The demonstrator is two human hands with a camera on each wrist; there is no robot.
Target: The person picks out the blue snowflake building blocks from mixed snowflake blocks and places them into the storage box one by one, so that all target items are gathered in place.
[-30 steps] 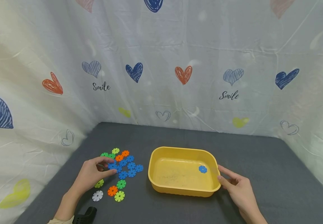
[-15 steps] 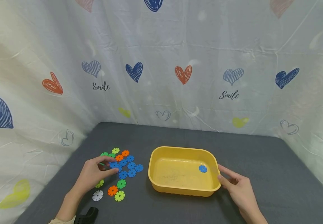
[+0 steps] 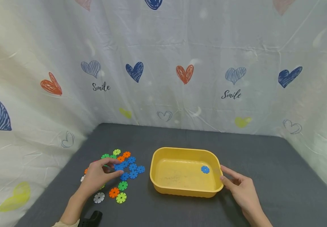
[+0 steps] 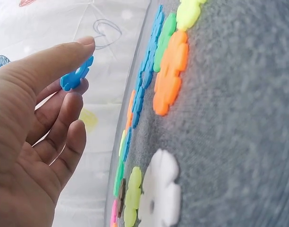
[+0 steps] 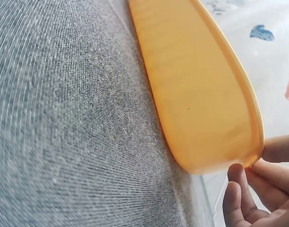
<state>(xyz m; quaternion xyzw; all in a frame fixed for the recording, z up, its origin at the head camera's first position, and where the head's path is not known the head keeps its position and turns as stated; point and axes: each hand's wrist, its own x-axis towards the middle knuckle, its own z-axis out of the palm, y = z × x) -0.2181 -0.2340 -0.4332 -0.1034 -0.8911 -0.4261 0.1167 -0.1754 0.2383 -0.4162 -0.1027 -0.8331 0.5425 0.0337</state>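
My left hand [image 3: 96,176] pinches a blue notched plastic disc [image 4: 77,75] between thumb and index finger, raised over the table in the left wrist view. Other blue discs [image 3: 133,174] lie clustered just beyond its fingertips. Around them are green discs [image 3: 123,185], orange discs [image 3: 114,192], yellow-green discs [image 3: 121,198] and a white disc [image 3: 99,198]. With its thumb and fingers, my right hand [image 3: 244,190] holds the right end of a yellow plastic basin [image 3: 186,191]. One single blue disc [image 3: 205,169] lies inside the basin, toward its right end.
Dark grey cloth [image 3: 277,176] covers the table. A pale curtain [image 3: 163,41] printed with hearts hangs behind and along both sides. A black band [image 3: 91,219] sits by the left wrist. More discs lie partly hidden behind the left hand.
My left hand has drifted a little to the right with the blue disc, uncovering discs at the pile's left edge. My right hand and the basin stay in place.
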